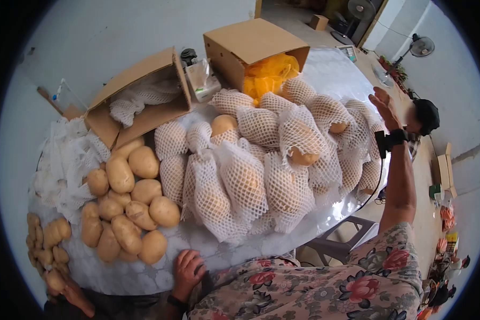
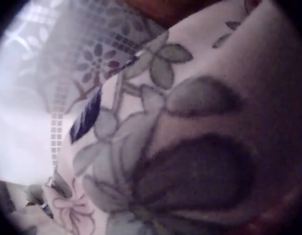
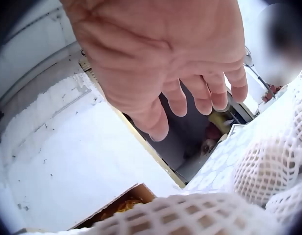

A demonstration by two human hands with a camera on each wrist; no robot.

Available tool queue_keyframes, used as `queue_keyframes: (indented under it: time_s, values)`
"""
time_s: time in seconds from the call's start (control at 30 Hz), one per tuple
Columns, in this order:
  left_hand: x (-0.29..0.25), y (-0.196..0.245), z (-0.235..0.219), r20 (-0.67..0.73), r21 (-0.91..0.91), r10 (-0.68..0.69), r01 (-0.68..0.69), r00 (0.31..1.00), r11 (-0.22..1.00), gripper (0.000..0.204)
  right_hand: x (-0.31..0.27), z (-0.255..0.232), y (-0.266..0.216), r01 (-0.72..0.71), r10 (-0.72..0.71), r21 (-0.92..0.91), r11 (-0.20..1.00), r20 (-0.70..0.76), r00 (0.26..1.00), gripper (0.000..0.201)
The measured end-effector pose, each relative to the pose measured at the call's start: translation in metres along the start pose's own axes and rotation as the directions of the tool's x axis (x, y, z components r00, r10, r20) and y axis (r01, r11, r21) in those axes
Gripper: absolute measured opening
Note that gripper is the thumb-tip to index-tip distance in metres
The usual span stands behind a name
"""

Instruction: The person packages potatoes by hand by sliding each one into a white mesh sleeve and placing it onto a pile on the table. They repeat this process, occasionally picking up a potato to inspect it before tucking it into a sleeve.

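Note:
My right hand [image 1: 385, 109] is raised beyond the right end of the pile, its fingers extended and holding nothing. In the right wrist view the palm and fingers [image 3: 176, 102] show bare above netted potatoes [image 3: 268, 169]. At the table's near edge rests my left hand [image 1: 189, 271], fingers loosely bent and nothing in them. Nearest to it lie bare potatoes [image 1: 127, 234], heaped on the left. Several potatoes in white foam net sleeves [image 1: 245, 178] cover the middle and right of the table. The left wrist view shows mostly flowered cloth [image 2: 190, 103].
Two cardboard boxes lie open at the back, one with white foam nets [image 1: 144, 98], one with orange mesh [image 1: 272, 72]. A tissue pack [image 1: 204, 80] stands between them. More nets [image 1: 69, 165] lie left. Another person's hand [image 1: 77, 297] holds a potato [image 1: 55, 280]. A stool [image 1: 341, 240] stands near.

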State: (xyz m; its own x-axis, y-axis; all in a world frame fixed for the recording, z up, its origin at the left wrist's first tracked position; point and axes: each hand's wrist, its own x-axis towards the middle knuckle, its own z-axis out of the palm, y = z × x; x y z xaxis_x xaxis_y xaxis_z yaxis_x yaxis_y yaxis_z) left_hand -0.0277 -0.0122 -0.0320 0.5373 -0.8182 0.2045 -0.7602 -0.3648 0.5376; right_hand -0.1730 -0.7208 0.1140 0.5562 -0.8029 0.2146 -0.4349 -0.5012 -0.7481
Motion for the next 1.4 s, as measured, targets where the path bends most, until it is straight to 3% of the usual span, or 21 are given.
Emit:
queue_keyframes:
  time_s: [0.03, 0.17, 0.23, 0.27, 0.4, 0.5, 0.57, 0.6, 0.63, 0.7, 0.73, 0.77, 0.8, 0.83, 0.97, 1.0, 1.1, 1.2, 1.3, 1.33, 1.4]
  values:
    - [0.001, -0.001, -0.001, -0.007, -0.012, 0.006, -0.006, 1.000, 1.000, 0.022, -0.001, 0.002, 0.002, 0.078, -0.079, 0.046, 0.996, 0.021, 0.997, 0.065]
    - [0.003, 0.003, -0.002, -0.046, -0.074, 0.004, -0.007, 0.999, 0.997, 0.021, -0.024, 0.000, -0.011, -0.147, 0.177, -0.176, 0.973, 0.173, 0.969, 0.064]
    - [0.004, 0.005, -0.006, -0.028, -0.072, 0.001, -0.003, 1.000, 0.997, 0.021, -0.011, 0.008, 0.026, 0.011, -0.011, 0.000, 1.000, 0.083, 0.996, 0.063]
    - [0.004, 0.006, -0.007, -0.055, -0.092, 0.001, -0.006, 0.998, 0.996, 0.020, -0.013, 0.017, 0.015, 0.069, -0.066, -0.041, 0.997, 0.087, 0.994, 0.062]
    - [0.002, 0.003, -0.003, -0.104, -0.157, 0.023, -0.039, 0.994, 0.987, 0.021, -0.048, 0.037, -0.111, 0.321, -0.325, 0.051, 0.946, 0.106, 0.940, 0.057]
    - [0.000, -0.001, 0.000, -0.101, -0.190, 0.044, -0.062, 0.994, 0.980, 0.024, -0.125, 0.090, -0.240, 0.462, -0.517, 0.260, 0.848, 0.213, 0.829, 0.051]
    - [0.001, -0.001, -0.003, -0.140, -0.214, 0.048, -0.077, 0.989, 0.974, 0.024, -0.196, 0.138, -0.303, 0.418, -0.580, 0.437, 0.796, 0.358, 0.731, 0.048]
    - [-0.001, -0.002, -0.002, -0.156, -0.242, 0.040, -0.077, 0.987, 0.967, 0.025, -0.216, 0.165, -0.314, 0.384, -0.644, 0.542, 0.747, 0.449, 0.620, 0.053]
    - [-0.001, -0.003, -0.002, -0.173, -0.269, 0.034, -0.080, 0.984, 0.960, 0.025, -0.248, 0.188, -0.339, 0.321, -0.633, 0.564, 0.761, 0.538, 0.557, 0.053]
    - [-0.008, -0.004, -0.007, -0.279, -0.349, -0.038, -0.065, 0.959, 0.935, 0.023, -0.279, 0.243, -0.356, 0.420, -0.649, 0.499, 0.758, 0.635, 0.418, 0.057]
    - [-0.013, -0.004, -0.010, -0.334, -0.404, -0.097, -0.049, 0.937, 0.914, 0.023, -0.296, 0.265, -0.369, 0.360, -0.510, 0.375, 0.854, 0.739, 0.440, 0.063]
    - [-0.018, -0.005, -0.014, -0.385, -0.455, -0.154, -0.043, 0.910, 0.889, 0.022, -0.297, 0.313, -0.347, 0.695, -0.745, 0.360, 0.623, 0.543, 0.387, 0.063]
    - [-0.026, -0.006, -0.021, -0.417, -0.442, -0.192, -0.014, 0.888, 0.897, 0.021, -0.304, 0.334, -0.348, 0.671, -0.730, 0.354, 0.651, 0.535, 0.426, 0.061]
    - [-0.038, -0.011, -0.032, -0.413, -0.442, -0.242, 0.039, 0.878, 0.896, 0.021, -0.309, 0.375, -0.327, 0.758, -0.680, 0.156, 0.633, 0.579, 0.449, 0.056]
    - [-0.069, -0.017, -0.050, -0.385, -0.447, -0.376, 0.186, 0.843, 0.875, 0.023, -0.343, 0.352, -0.314, 0.779, -0.722, 0.112, 0.617, 0.475, 0.503, 0.039]
    - [-0.068, -0.018, -0.051, -0.383, -0.447, -0.390, 0.202, 0.837, 0.872, 0.025, -0.347, 0.340, -0.316, 0.715, -0.583, 0.037, 0.698, 0.609, 0.537, 0.050]
    - [-0.055, -0.014, -0.042, -0.407, -0.511, -0.390, 0.148, 0.826, 0.847, 0.032, -0.368, 0.323, -0.301, 0.647, -0.419, 0.027, 0.762, 0.782, 0.460, 0.070]
    - [-0.037, -0.008, -0.035, -0.387, -0.420, -0.334, 0.158, 0.860, 0.894, 0.064, -0.374, 0.330, -0.284, 0.670, -0.606, 0.186, 0.718, 0.642, 0.471, 0.069]
    - [-0.022, -0.004, -0.030, -0.354, -0.391, -0.302, 0.153, 0.885, 0.908, 0.085, -0.365, 0.323, -0.278, 0.364, -0.442, 0.281, 0.888, 0.738, 0.510, 0.060]
    - [-0.019, -0.003, -0.027, -0.359, -0.385, -0.293, 0.146, 0.886, 0.911, 0.085, -0.364, 0.324, -0.278, 0.398, -0.507, 0.328, 0.857, 0.677, 0.533, 0.062]
    - [-0.014, 0.000, -0.028, -0.365, -0.277, -0.235, 0.136, 0.901, 0.951, 0.084, -0.367, 0.320, -0.276, 0.406, -0.472, 0.324, 0.854, 0.810, 0.346, 0.061]
